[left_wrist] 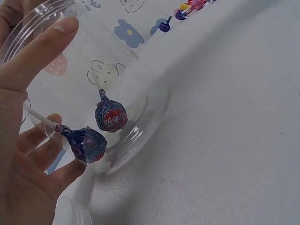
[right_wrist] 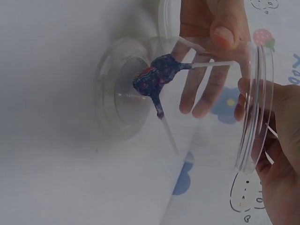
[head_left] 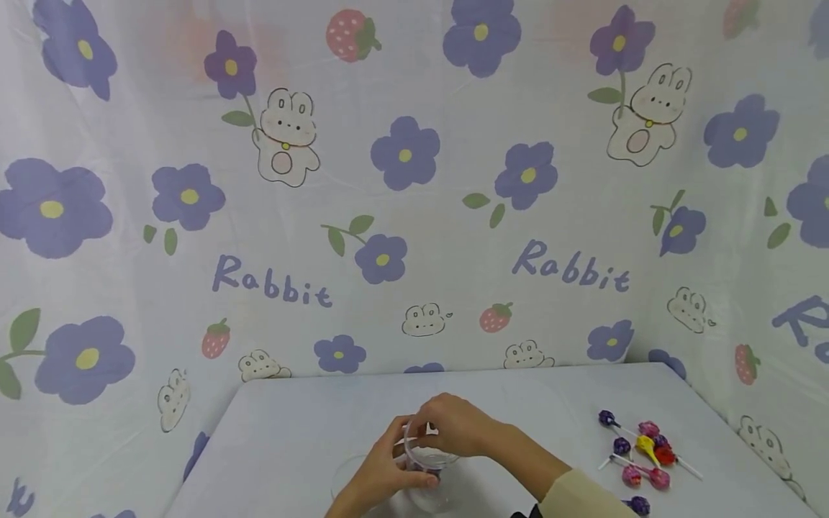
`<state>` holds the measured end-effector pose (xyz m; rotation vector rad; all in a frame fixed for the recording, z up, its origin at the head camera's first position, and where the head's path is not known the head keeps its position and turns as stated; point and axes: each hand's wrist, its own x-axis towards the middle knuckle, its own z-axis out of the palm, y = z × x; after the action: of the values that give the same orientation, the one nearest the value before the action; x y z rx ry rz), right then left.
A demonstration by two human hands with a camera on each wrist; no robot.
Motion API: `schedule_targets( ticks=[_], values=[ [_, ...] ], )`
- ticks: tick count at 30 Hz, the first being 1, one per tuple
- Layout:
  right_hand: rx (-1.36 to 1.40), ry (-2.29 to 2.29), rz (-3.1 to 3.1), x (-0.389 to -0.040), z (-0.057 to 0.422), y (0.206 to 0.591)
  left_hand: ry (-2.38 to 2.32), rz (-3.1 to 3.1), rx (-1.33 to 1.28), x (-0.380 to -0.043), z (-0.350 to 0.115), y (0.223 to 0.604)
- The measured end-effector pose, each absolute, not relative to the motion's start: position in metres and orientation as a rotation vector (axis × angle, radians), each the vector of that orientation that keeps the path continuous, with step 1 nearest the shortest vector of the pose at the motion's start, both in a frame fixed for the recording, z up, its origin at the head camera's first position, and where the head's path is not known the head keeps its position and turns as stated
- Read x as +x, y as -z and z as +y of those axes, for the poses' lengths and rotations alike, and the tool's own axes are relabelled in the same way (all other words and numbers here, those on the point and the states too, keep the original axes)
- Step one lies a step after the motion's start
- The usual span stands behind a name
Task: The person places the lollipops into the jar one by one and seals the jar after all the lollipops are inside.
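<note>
A clear plastic jar (head_left: 435, 496) stands on the table, with my left hand (head_left: 382, 471) gripping its side, thumb on the near wall. Two lollipops in dark blue-purple wrappers lie inside; the left wrist view shows one lollipop (left_wrist: 111, 115) beside the other lollipop (left_wrist: 86, 144). Both white sticks slant toward the jar's mouth. Over the rim sits my right hand (head_left: 460, 426), its loosely bent fingers reaching into the mouth. Through the clear wall in the right wrist view, those fingertips (right_wrist: 241, 99) show near a stick's end, apparently holding nothing.
On the right of the white table (head_left: 291, 424) lies a loose group of several wrapped lollipops (head_left: 648, 446), purple, pink, yellow and red. A pale round ribbed object (left_wrist: 72, 213) stands left of the jar, partly hidden. Rabbit-and-flower cloth (head_left: 453, 216) hangs behind.
</note>
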<state>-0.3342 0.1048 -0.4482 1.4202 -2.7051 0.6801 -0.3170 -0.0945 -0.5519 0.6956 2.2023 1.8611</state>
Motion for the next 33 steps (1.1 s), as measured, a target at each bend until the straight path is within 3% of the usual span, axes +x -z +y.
schedule_targets(
  ticks=[33],
  values=[
    [1.249,-0.971,-2.646,-0.332,0.168,0.434,-1.836,2.237,0.629,-0.32,-0.091,0.549]
  ],
)
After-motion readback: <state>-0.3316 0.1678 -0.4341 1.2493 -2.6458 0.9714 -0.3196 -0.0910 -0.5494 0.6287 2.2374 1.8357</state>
